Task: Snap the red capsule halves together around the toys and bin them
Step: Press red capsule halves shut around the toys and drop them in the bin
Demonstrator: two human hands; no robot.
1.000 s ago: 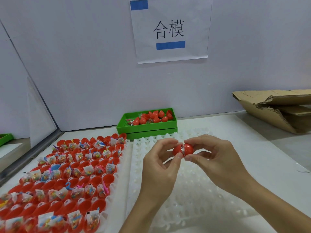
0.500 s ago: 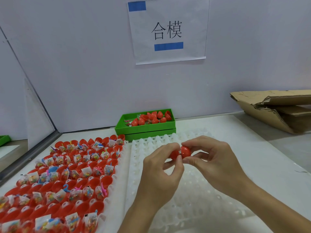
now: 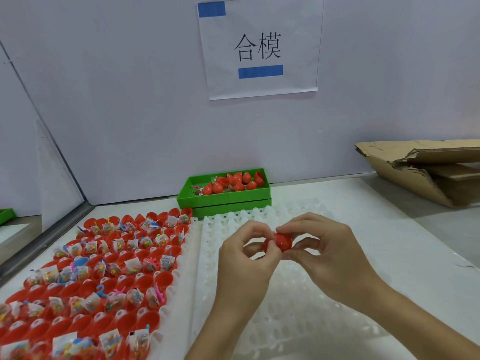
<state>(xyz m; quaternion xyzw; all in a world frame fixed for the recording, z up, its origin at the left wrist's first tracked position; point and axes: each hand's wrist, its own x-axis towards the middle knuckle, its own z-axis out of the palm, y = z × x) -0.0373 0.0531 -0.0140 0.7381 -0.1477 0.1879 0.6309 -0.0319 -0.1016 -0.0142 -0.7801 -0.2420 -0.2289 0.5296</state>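
Note:
A red capsule (image 3: pixel 281 242) is held between both hands above the white holder tray (image 3: pixel 298 307). My left hand (image 3: pixel 246 263) pinches its left half with thumb and fingers. My right hand (image 3: pixel 327 253) pinches the right half. The halves look pressed together, with no gap showing. On the left lies a tray of open red capsule halves (image 3: pixel 145 271), many holding small bagged toys (image 3: pixel 132 266). A green bin (image 3: pixel 223 196) at the back holds several closed red capsules (image 3: pixel 233 183).
A torn cardboard box (image 3: pixel 426 170) lies at the back right. A white wall with a paper sign (image 3: pixel 259 48) stands behind the bin. A metal rail (image 3: pixel 46 242) runs along the table's left edge.
The two capsule halves have come together; the toy bag that showed in the gap a second ago is now hidden. Both hands stayed over the white tray.

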